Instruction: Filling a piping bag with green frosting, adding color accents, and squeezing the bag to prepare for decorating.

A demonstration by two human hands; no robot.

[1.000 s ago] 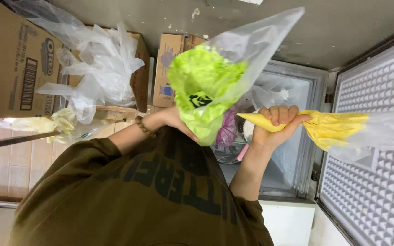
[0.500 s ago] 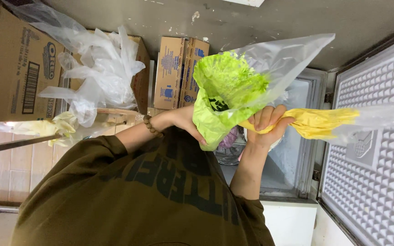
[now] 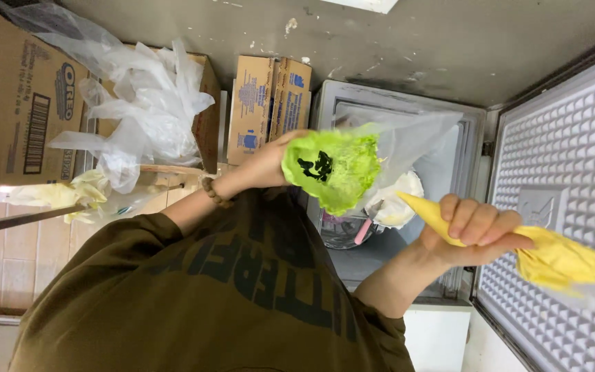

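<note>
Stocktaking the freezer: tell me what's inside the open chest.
Inside the chest freezer: a white bag and a pink-handled clear container. The green bag covers the rest.

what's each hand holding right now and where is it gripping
The left hand grips the green bag at its side edge. The right hand is wrapped around the yellow bag near its narrow pointed end.

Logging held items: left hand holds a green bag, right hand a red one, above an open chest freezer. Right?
No. The head view shows the right hand holding a yellow bag, not a red one. The left hand holds the green bag, above the open chest freezer.
</note>
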